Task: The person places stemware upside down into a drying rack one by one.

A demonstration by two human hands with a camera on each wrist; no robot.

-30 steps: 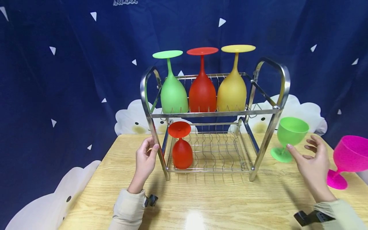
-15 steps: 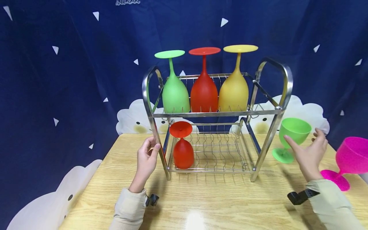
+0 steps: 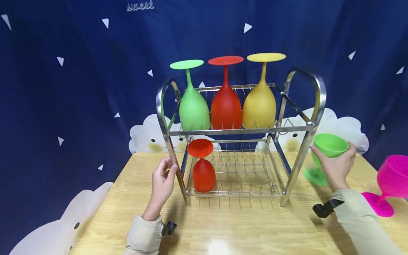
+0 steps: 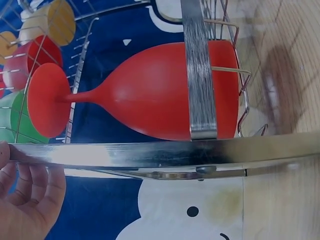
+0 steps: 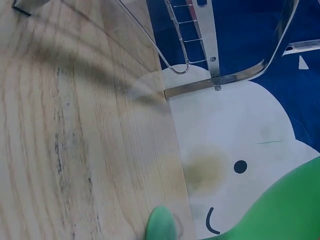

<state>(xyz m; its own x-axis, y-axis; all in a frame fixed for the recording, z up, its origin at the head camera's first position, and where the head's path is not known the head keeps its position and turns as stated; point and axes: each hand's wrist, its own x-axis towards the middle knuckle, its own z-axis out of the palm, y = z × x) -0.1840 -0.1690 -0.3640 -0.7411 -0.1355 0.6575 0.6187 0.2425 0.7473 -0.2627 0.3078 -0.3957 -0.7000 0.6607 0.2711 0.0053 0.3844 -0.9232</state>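
Note:
My left hand (image 3: 163,182) holds the left front post of a two-tier metal dish rack (image 3: 239,131); in the left wrist view its fingers (image 4: 37,192) curl at the post. Just inside that post, a red goblet (image 3: 204,175) stands upside down on the lower tier, large in the left wrist view. To the right of the rack, my right hand (image 3: 338,170) grips the bowl of an upright green goblet (image 3: 329,144), thumb on the near left side, fingers round the right. The goblet's foot (image 3: 315,176) appears on the table. That hand is out of the right wrist view.
Green (image 3: 194,109), red (image 3: 226,108) and yellow (image 3: 259,106) goblets stand upside down on the upper tier. A pink goblet (image 3: 393,177) stands upright at the table's right. Behind the wooden table (image 3: 242,226) hangs a dark blue curtain (image 3: 79,88).
My right hand has moved left and closed round the green goblet's bowl, its fingers spread before. My left hand has stayed on the rack post. The head view has shifted slightly.

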